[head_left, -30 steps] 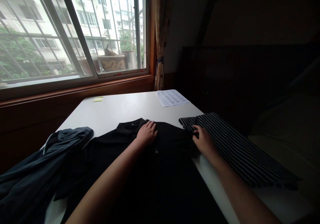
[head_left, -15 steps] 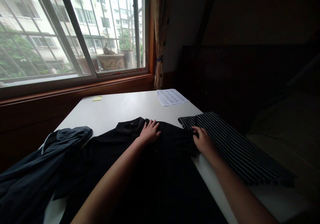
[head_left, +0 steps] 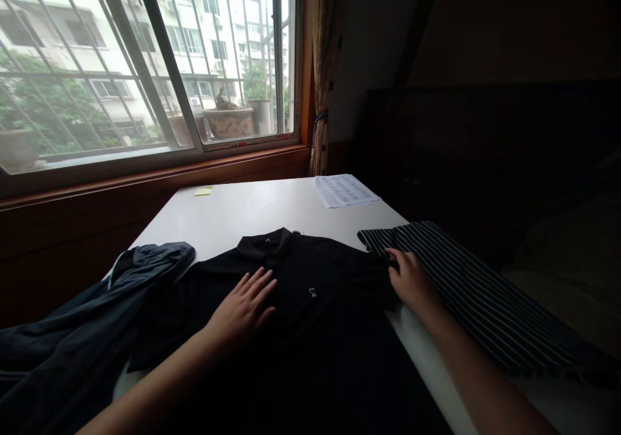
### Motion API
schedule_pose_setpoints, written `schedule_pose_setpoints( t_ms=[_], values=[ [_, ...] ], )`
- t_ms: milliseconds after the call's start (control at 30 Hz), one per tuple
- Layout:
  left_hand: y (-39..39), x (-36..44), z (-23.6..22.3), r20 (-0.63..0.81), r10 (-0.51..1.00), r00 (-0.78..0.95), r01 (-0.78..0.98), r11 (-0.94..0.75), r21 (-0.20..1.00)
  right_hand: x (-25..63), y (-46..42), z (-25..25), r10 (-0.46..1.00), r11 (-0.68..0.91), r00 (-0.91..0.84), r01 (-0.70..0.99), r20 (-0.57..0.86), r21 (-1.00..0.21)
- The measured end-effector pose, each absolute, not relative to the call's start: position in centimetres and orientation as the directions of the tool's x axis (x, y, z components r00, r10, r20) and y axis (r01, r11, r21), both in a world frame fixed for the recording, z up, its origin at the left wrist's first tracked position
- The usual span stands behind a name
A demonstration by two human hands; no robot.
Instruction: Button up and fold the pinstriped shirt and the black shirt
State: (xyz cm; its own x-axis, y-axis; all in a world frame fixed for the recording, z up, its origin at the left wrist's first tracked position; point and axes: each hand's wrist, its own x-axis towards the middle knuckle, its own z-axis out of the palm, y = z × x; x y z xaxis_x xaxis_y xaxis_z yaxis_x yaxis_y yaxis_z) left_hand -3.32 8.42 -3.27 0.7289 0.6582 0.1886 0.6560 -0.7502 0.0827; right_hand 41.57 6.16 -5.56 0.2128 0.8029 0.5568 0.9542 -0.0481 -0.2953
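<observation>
A black polo shirt [head_left: 330, 351] lies spread out, its collar [head_left: 264, 244] toward the window and a small white emblem [head_left: 313, 292] on its chest. My left hand [head_left: 245, 305] is over the chest below the collar, fingers stretched out and palm down; whether it presses on the cloth is hard to see. At the right sleeve end, my right hand [head_left: 407, 276] has thumb and forefinger closed on the sleeve's edge. The shirt's lower part fades into shadow.
A white table [head_left: 242, 205] is under the shirt. Dark blue-grey clothing [head_left: 150, 273] lies at left, and a black-and-white striped garment [head_left: 466, 292] at right, close to my right hand. Printed sheets [head_left: 345, 191] and a yellow note [head_left: 203, 191] rest near the far edge, below the window.
My left hand has moved from beside the collar down and left across the chest, uncovering the emblem. My right hand stays at the sleeve. The view has shifted slightly left.
</observation>
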Motion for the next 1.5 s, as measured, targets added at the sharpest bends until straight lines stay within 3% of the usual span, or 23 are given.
schedule_pose_setpoints(
  t_ms=[100,167,333,433,600,800,1033,1300,1500],
  values=[
    [9.9,-7.1,-4.2,0.160,0.798,0.581,0.805,-0.592,0.033,39.7,5.7,-3.6,0.788,-0.074,0.119,0.992,0.604,-0.099],
    [10.7,-8.5,-4.9,0.131,0.855,0.502,0.862,-0.507,0.012,37.5,5.7,-2.1,0.807,0.009,0.022,0.999,0.590,-0.050],
    [11.4,-8.3,-5.6,0.101,0.910,0.402,0.915,-0.404,-0.002,29.4,7.9,-0.6,0.896,0.341,-0.270,0.927,0.352,-0.155],
    [12.1,-7.1,-5.2,0.097,0.924,0.370,0.929,-0.371,-0.008,24.7,10.6,-1.3,0.907,0.396,-0.344,0.894,0.244,-0.209],
    [14.6,-5.2,-4.5,0.161,0.929,0.334,0.943,-0.328,-0.063,20.9,15.0,-3.5,0.931,0.337,-0.287,0.913,0.226,-0.229],
    [18.3,-4.7,-5.0,0.099,0.938,0.333,0.943,-0.332,-0.021,22.9,16.8,-5.2,0.959,0.252,-0.208,0.937,0.190,-0.243],
    [19.5,-8.4,-5.0,0.032,0.906,0.421,0.907,-0.421,-0.001,25.3,17.2,-5.3,0.972,0.231,-0.215,0.947,0.093,-0.223],
    [19.8,-12.3,-4.3,0.013,0.939,0.343,0.939,-0.342,-0.030,25.2,17.4,-5.4,0.973,0.231,-0.223,0.949,0.062,-0.214],
    [19.0,-10.2,-2.9,0.144,0.953,0.268,0.962,-0.257,-0.086,25.1,17.3,-5.3,0.975,0.223,-0.216,0.951,0.059,-0.214]
  ],
)
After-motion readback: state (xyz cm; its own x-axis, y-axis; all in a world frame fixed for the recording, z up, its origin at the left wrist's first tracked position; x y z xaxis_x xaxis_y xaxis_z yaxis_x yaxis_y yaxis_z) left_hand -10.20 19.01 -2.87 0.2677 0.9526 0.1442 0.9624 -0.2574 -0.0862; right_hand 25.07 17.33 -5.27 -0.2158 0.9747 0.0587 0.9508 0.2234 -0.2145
